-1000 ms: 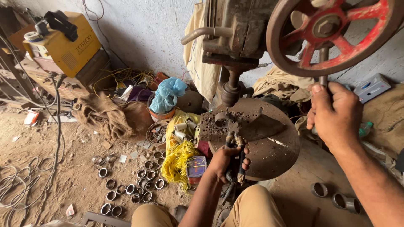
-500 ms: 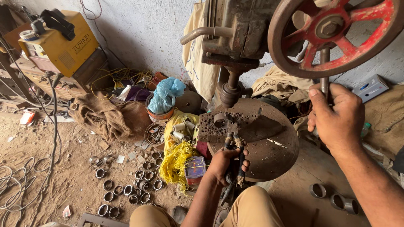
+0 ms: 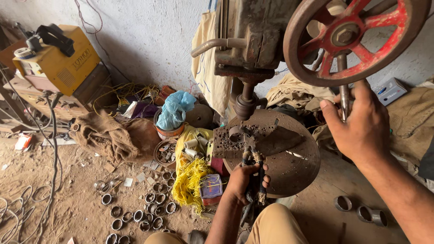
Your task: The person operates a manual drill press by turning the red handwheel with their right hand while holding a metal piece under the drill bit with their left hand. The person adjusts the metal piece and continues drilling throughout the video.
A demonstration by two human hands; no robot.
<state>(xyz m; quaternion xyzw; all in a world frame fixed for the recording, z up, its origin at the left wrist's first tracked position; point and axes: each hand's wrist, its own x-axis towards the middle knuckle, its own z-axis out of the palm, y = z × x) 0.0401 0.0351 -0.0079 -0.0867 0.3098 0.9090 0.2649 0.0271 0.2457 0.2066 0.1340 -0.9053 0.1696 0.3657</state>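
Two hands at work. Left hand (image 3: 244, 180) has a closed grip on pliers (image 3: 253, 165), which clamp a metal ring (image 3: 235, 133) on the round drill surface (image 3: 294, 167) under the spindle (image 3: 246, 104). Right hand (image 3: 357, 124) grips the handle rod (image 3: 343, 97) below the red wheel (image 3: 352, 34).

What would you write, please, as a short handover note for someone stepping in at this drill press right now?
Left hand: closed around the handles of the pliers, whose tips hold a metal ring on the round table under the spindle.
Right hand: grip on the feed handle hanging from the red handwheel.
Done: ring is placed under the spindle; many rings lie on the dirt floor at left, a few more at right.
Left: the spindle tip is above the ring; contact cannot be told.
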